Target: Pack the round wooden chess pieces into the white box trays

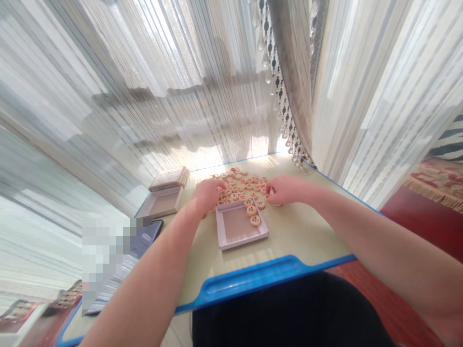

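L hand (209, 192) is bent down over the L edge of the spread, fingers curled & part-spread, tips among the pcs; can't tell if it has hold of one. R hand (284, 190) mirrors it at the R edge, thumb & index curled nearly tip to tip, w/ a small gap; can't tell if a pc is pinched there. B/w the hands and just beyond lie the round game pcs (240, 185), loose, some w/ red characters, some w/ dark, a few maybe overlapping. For fingertip work like this, best take each pc by its rim, thumb opp. index, & lift straight up; dragging would prob. jostle neighbours, as they sit v. close. Keep wrists clear of the near tray wall too, esp. the L, which is right beside it. Nearer the body than both hands, b/w the forearms, is the open tray (235, 225), w/ three dark-marked pcs (251, 210) in a column along its R side, faces up; setting pcs down flat & square to that row should keep it neat. Further out, left of L hand: a second shallow box (161, 201) w/ a patterned box (168, 178) at its far end. Under all: the blue-edged table (289, 241); past the hands, curtains (202, 111).
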`<state>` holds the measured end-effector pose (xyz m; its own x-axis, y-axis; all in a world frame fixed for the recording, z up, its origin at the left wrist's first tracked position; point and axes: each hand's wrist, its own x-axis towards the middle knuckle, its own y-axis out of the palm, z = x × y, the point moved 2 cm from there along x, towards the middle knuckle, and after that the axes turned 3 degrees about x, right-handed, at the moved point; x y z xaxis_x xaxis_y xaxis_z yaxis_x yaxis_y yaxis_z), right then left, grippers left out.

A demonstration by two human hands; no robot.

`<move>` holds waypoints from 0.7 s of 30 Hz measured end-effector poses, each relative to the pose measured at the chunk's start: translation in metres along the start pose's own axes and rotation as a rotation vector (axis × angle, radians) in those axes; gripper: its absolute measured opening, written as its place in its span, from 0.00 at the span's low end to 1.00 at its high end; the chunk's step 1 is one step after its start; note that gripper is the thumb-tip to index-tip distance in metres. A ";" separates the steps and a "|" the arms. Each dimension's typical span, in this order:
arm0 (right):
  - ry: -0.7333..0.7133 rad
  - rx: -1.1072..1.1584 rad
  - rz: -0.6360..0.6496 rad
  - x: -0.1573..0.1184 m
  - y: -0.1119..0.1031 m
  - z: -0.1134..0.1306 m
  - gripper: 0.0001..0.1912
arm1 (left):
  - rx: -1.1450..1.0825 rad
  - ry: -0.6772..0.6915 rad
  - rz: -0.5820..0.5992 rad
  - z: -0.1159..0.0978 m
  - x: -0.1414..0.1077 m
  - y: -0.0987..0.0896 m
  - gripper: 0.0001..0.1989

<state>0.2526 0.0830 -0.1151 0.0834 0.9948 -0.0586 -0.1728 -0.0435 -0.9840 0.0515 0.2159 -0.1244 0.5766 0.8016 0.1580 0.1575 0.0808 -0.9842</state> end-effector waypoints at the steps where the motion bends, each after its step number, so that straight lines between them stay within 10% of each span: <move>1: -0.027 0.017 0.011 -0.001 -0.001 0.000 0.17 | -0.006 0.003 -0.010 -0.001 0.000 0.000 0.21; 15: -0.017 -0.051 -0.075 0.000 -0.002 0.000 0.13 | -0.185 0.320 -0.193 -0.032 -0.015 -0.006 0.12; 21: -0.360 0.127 -0.158 -0.024 -0.015 0.022 0.13 | -0.163 0.517 -0.152 -0.041 -0.021 -0.010 0.09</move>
<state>0.2316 0.0614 -0.0956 -0.2263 0.9580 0.1761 -0.3070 0.1015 -0.9463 0.0706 0.1741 -0.1143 0.8490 0.3903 0.3562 0.3680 0.0470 -0.9286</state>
